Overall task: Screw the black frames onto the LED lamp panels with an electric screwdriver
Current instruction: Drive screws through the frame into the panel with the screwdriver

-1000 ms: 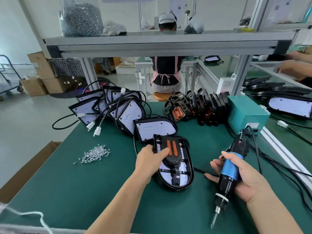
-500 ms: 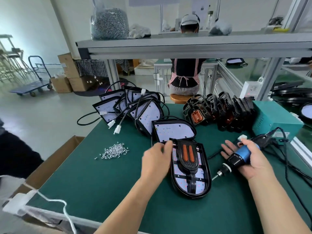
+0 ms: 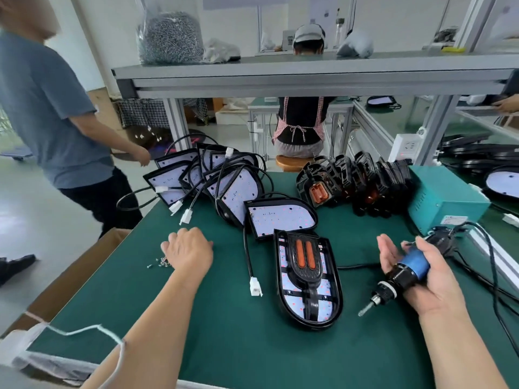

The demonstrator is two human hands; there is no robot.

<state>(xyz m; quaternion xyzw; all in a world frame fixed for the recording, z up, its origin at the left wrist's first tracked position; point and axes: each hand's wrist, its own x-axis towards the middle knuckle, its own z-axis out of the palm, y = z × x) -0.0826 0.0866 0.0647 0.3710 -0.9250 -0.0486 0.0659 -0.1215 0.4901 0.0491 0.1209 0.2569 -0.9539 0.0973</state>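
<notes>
Blue screwdriver [image 3: 407, 269] in right hand [image 3: 441, 284], left hand [image 3: 188, 251] curled over screws [image 3: 161, 263]

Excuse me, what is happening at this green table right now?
A person is assembling LED lamps. The right hand holds the electric screwdriver, clear of the work. The left hand rests on the loose screws, probably to take one. A lamp panel with its black frame on top lies between the hands.

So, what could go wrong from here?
The frame lies unheld on its panel, so it may shift before the first screw. The right hand holds the screwdriver loosely, fingers straight; it might slip. The screws by the left hand lie near the table edge and could roll off.
</notes>
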